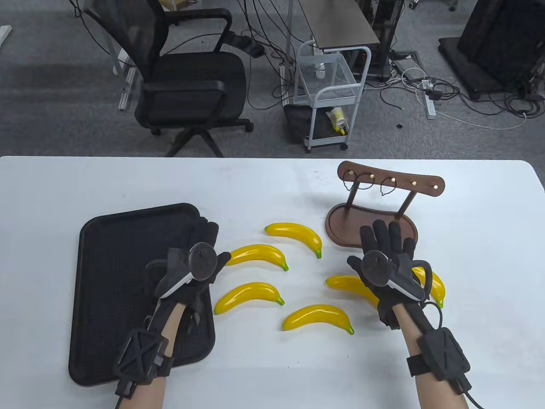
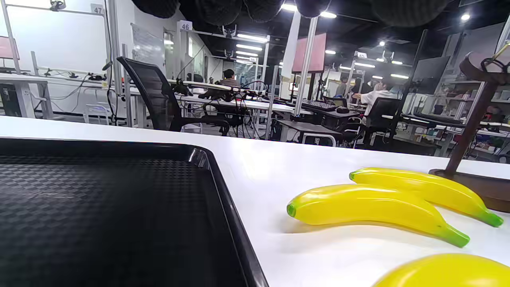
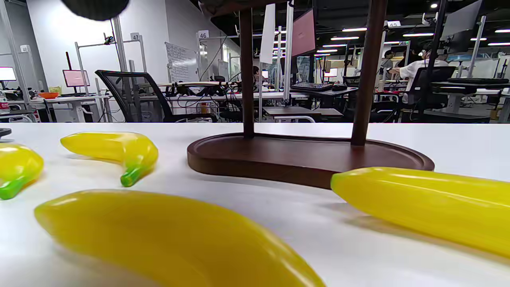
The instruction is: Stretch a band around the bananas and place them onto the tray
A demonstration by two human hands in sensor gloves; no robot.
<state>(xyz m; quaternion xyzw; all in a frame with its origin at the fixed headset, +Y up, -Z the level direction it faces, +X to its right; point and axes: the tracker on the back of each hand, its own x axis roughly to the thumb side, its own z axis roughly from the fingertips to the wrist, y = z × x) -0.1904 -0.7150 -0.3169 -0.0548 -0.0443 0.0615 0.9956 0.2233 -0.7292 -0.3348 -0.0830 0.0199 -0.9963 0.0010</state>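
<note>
Items on the white table [image 1: 264, 183]: six yellow toy bananas lying loose and apart between a black tray [image 1: 106, 238] on the left and a brown wooden hook stand [image 1: 389, 179] on the right. Far banana [image 1: 296, 234]; mid-left banana [image 1: 257, 255]; near-left banana [image 1: 249, 296]; near-centre banana [image 1: 317, 317]; two more, one [image 1: 349, 286] partly under the right hand and one [image 1: 436, 289] just past its outer edge. Two thin dark bands [image 1: 366, 181] hang as loops from the stand's brass hooks; none is on any banana, and the tray holds no fruit. Left hand [image 1: 200, 260]: flat over the tray's right rim, fingers straight, holding nothing. Right hand [image 1: 385, 255]: fingers spread wide over the stand's base, empty. Task judged at its start, with a band yet to be taken off a hook. Risks: the stand looks light and may tip or slide if a band is tugged sideways off its hook; the bananas look smooth and curved, so a gathered bunch could slip apart or roll while the band is stretched; a stretched band released early could snap off and scatter the neighbours.
</note>
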